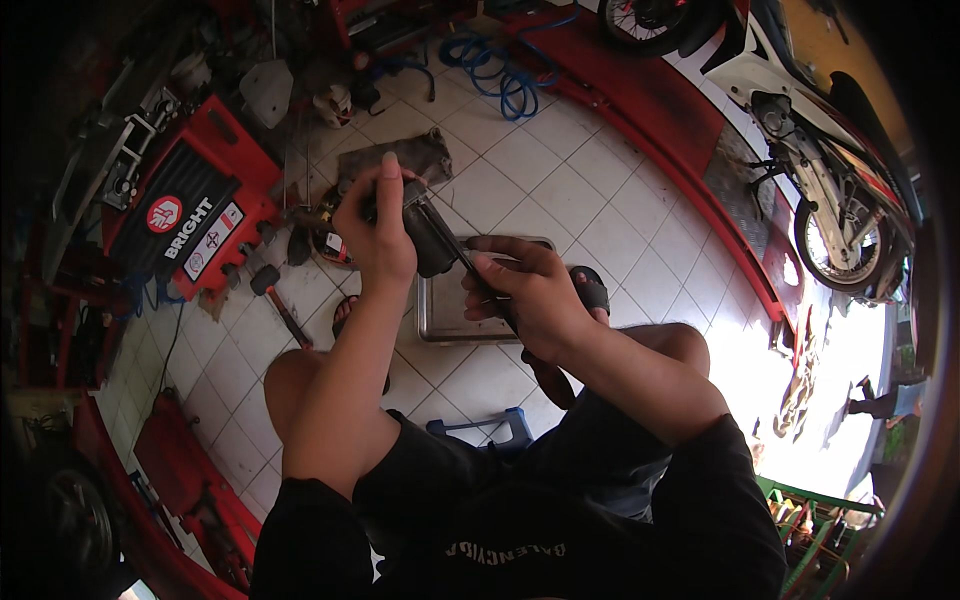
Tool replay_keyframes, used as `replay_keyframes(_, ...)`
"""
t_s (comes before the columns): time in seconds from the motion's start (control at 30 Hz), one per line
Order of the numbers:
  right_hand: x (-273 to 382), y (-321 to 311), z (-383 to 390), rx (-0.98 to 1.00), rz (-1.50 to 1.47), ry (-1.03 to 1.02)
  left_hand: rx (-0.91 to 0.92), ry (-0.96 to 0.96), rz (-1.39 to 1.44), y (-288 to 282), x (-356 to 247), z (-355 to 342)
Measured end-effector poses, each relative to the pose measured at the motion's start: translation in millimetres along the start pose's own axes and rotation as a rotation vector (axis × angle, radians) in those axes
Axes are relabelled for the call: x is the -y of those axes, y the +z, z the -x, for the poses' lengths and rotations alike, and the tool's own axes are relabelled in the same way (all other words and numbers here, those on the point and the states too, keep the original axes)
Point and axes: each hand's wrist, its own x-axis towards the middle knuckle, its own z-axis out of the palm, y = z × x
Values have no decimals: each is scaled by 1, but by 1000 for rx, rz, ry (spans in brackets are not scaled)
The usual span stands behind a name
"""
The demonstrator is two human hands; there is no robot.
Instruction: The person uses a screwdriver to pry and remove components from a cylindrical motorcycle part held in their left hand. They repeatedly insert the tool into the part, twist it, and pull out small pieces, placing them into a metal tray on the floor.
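My left hand point(385, 230) is raised in front of me, fingers wrapped round a dark cylindrical metal part point(428, 238), its thumb pointing up. The part looks like a small motor, though its upper end is partly covered by the hand. My right hand point(535, 295) grips a thin dark rod-like tool point(468, 264) that slants up toward the cylinder's side. Whether its tip touches the part I cannot tell, and its grip is mostly hidden by the fingers. Below both hands, a shallow metal tray point(465, 339) lies on the tiles between my sandalled feet.
A red machine point(235, 150) stands at the left, with a hammer point(268, 283) near it. Beyond my hands lie a dark cloth-like piece point(420, 155) and a coiled blue hose point(500, 85). A red platform point(640, 115) and a motorcycle point(825, 195) are at the right.
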Motion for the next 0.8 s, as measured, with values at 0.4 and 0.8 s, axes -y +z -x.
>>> replay_keyframes(0.4,-8,-1,-3,-12,63,-54,-23,20,-21,4,0,1)
replay_keyframes(0.8,-8,-8,-8,-58,-13,-80,78,-73,-197,6,-7,3)
